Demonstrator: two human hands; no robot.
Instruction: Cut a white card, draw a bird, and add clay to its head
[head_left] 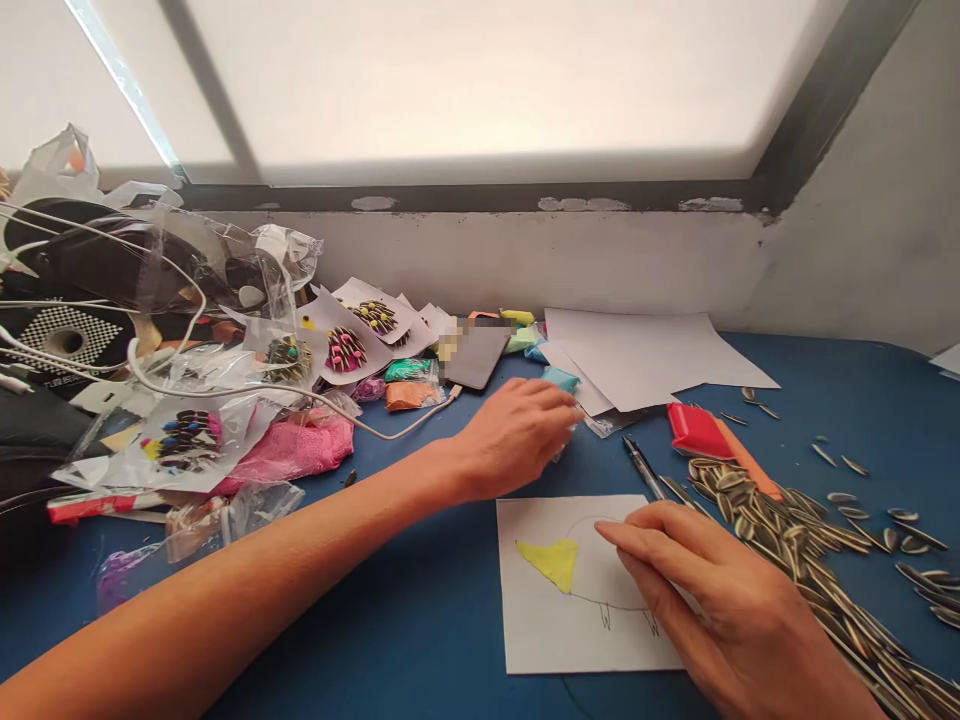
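Observation:
A white sheet (536, 635) carries a pencil-like outline with short legs and a flat yellow clay triangle (551, 562) at its left end. Over the sheet's right part lies my right hand (712, 590), open, fingers stretched toward the outline with nothing seen in them. My left hand (521, 435) reaches beyond the sheet, fingers bent downward beside a light-blue clay packet (561, 379). A little clear plastic shows under its fingertips; what they hold is hidden. A black pen (641, 465) lies just past my right hand.
Striped sunflower seeds (795, 530) spread along the right, beside red (697, 430) and orange clay packets. Blank papers (637, 350) lie at the back. Leftward are a dark phone-like slab (478, 352), a white cable (360, 425), pink clay (300, 450) and seed-spiked clay figures (346, 349).

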